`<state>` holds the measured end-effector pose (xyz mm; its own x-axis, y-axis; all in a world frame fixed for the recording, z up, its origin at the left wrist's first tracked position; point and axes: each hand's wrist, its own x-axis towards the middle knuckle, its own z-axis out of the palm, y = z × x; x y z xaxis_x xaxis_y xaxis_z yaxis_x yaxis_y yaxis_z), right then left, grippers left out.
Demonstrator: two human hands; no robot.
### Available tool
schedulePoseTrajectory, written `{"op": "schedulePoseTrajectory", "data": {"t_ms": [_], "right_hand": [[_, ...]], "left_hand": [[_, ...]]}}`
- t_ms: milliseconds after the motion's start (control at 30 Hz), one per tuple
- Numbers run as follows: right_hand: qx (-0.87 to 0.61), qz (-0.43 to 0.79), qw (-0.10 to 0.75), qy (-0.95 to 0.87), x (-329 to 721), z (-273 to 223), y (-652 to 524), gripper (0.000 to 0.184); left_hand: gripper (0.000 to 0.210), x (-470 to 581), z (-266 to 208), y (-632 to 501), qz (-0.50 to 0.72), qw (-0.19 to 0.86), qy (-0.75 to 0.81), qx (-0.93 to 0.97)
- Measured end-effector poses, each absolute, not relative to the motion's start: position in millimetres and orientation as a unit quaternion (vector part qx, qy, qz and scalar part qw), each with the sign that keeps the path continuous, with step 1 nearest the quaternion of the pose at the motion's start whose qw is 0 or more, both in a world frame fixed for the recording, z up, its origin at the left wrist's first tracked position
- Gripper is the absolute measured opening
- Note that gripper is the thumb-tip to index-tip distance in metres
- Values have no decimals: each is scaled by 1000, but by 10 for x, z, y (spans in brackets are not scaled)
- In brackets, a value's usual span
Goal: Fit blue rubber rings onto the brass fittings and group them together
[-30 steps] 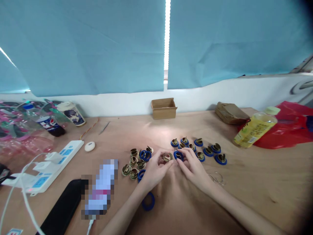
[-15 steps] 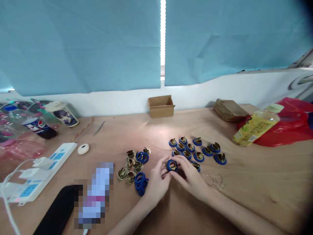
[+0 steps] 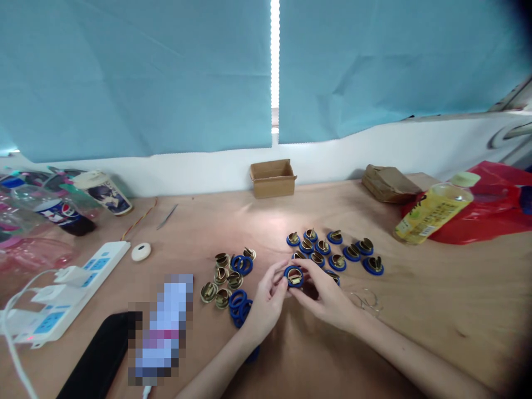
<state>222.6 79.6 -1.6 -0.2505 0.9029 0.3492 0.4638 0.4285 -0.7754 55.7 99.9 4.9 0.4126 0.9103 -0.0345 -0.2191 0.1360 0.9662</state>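
Head view. Both hands are together over the wooden table (image 3: pixel 440 327), near the middle, working on one small round item: a brass clip piece (image 3: pixel 295 277) with a blue ring (image 3: pixel 301 282) around its edge. The item is tilted so that its clip side shows to the camera.

Left hand (image 3: pixel 268 296): grasping. Thumb tip at the lower left of the ring, other fingers bent behind the thumb on the same side; the item sits just beyond their tips.

Right hand (image 3: pixel 326 293): grasping as well. Index finger curves over to the top of the ring, thumb reaches to its lower edge; the item lies between these two tips, with a gap between ring and palm. Exact contact of the remaining right fingers cannot be told.

Surroundings: bare clip pieces (image 3: pixel 209 292) lie left of the left hand, with loose blue rings (image 3: pixel 238 308) beside them, some partly covered by the left hand and forearm. Ringed clip pieces (image 3: pixel 337 262) are grouped beyond and to the right of the right hand, the nearest partly hidden by its fingers. Thin wire loops (image 3: pixel 366 304) lie near the right wrist. Open cardboard box (image 3: pixel 273 187) at the back.
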Motion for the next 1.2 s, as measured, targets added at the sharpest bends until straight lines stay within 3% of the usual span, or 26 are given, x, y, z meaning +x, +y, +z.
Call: {"op": "schedulePoseTrajectory", "data": {"t_ms": [133, 400, 700, 1200], "right_hand": [[-460, 297, 393, -739, 2223, -21, 767, 51], [-474, 255, 372, -756, 2247, 27, 819, 32], [-485, 306, 406, -712, 2276, 31, 855, 31], [-496, 384, 417, -658, 2274, 0, 846, 30]], "left_hand": [[43, 570, 79, 985, 431, 690, 337, 474], [41, 564, 121, 1002, 439, 694, 335, 462], [44, 531, 71, 1072, 380, 689, 344, 512], [39, 572, 74, 1019, 382, 673, 356, 524]]}}
